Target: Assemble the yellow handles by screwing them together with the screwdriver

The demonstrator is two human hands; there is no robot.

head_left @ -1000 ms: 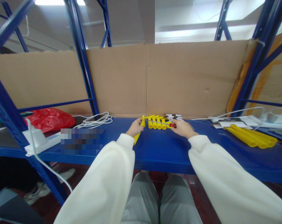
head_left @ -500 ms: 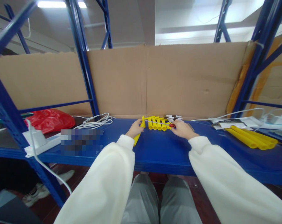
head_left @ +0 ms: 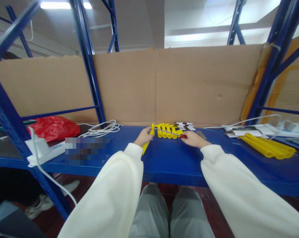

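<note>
My left hand [head_left: 143, 136] is closed around a yellow tube [head_left: 145, 146] that tilts upward, its lower end sticking out below the fingers. In my right hand [head_left: 192, 138] is a screwdriver [head_left: 183, 136] with a red handle, gripped with the fingers wrapped round it. Its thin metal shaft points left, and the tip reaches the upper part of the yellow tube; whether it sits inside the tube I cannot tell. Just behind the shaft, several short yellow tubes [head_left: 164, 135] lie side by side in a row on the blue tabletop [head_left: 171, 158].
Small white pieces with dark bands [head_left: 185, 126] and a flat grey strip [head_left: 201, 135] lie behind my right hand. Longer yellow tubes [head_left: 268, 147] are at the right. At the left are a power strip [head_left: 49, 153], white cable [head_left: 102, 128] and red bag [head_left: 52, 128]. Cardboard [head_left: 189, 86] stands behind.
The screwdriver's handle and my right hand have shifted down slightly, and the shaft's angle differs a little. My left hand keeps hold of the yellow tube in nearly the same place.
</note>
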